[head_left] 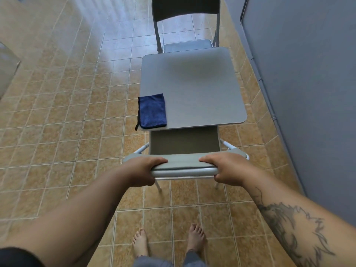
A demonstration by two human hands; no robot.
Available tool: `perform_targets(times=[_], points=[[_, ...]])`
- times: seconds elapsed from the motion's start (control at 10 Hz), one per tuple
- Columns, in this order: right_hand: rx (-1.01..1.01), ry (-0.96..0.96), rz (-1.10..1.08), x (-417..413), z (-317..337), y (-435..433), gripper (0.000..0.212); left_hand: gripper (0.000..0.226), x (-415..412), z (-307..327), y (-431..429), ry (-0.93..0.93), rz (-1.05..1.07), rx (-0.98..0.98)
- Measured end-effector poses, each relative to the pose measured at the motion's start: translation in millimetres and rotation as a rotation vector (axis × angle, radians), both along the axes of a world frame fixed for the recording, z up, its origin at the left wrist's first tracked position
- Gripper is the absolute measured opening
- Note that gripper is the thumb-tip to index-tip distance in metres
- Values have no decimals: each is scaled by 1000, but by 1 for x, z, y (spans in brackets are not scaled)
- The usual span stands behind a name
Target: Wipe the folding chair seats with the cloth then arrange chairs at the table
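Observation:
A grey folding chair (185,145) stands at the near side of the small grey table (194,89), its seat partly under the tabletop. My left hand (143,170) and my right hand (228,168) both grip the top of its padded backrest (184,163), one at each end. A folded blue cloth (152,110) lies flat on the table's near left corner, apart from both hands. A second folding chair (185,8) with a dark backrest stands at the table's far side, its seat tucked under the edge.
A grey wall (308,83) runs close along the right of the table. Tan tiled floor (67,112) spreads wide to the left. A pale object (7,68) juts in at the left edge. My bare feet (167,241) stand just behind the near chair.

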State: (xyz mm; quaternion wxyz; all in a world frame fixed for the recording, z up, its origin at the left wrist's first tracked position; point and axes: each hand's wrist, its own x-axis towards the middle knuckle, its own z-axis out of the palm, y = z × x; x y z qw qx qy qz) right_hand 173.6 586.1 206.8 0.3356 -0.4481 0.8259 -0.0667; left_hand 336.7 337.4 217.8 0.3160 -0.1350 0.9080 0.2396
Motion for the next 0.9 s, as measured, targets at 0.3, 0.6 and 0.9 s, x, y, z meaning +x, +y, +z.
perform_targets(times=[0.3, 0.6, 0.9], points=[[39, -33, -46, -6, 5, -2, 68, 75, -7, 4, 2, 5, -28, -14], [40, 8, -109, 1, 8, 3, 49, 74, -8, 3, 7, 30, -41, -22], [129, -209, -405, 12, 32, -7, 71, 71, -26, 18, -26, -119, -17, 193]])
